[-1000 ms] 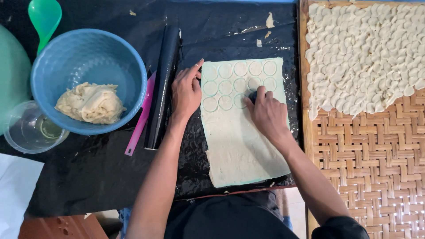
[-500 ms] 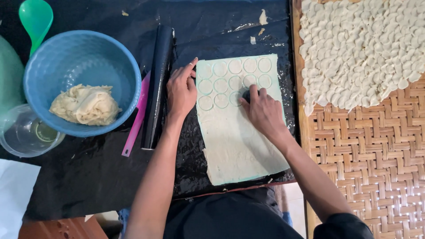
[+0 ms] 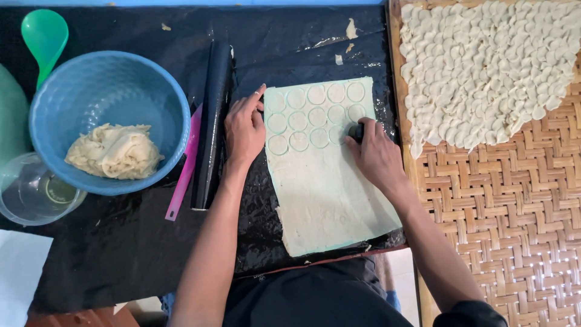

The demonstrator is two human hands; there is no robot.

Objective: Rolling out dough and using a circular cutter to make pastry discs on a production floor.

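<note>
A pale rolled-out dough sheet [image 3: 327, 194] lies on a black plastic-covered surface [image 3: 121, 254], with several circles cut into its far part. My right hand [image 3: 375, 154] is shut on a small dark round cutter [image 3: 356, 130], pressing it into the sheet near its right edge. My left hand [image 3: 245, 127] rests flat, fingers together, on the sheet's left edge, holding it down.
A black rolling pin [image 3: 212, 121] and a pink flat tool [image 3: 184, 166] lie left of my left hand. A blue bowl [image 3: 163, 97] holds a dough lump [image 3: 115, 151]; a green scoop [image 3: 43, 36] and clear cup [image 3: 30, 194] sit nearby. Several cut dough rounds [image 3: 484, 66] cover a woven tray [image 3: 514, 212].
My right hand with the cutter has shifted slightly along the sheet's right side to a new spot. The left hand stays on the sheet's left edge.
</note>
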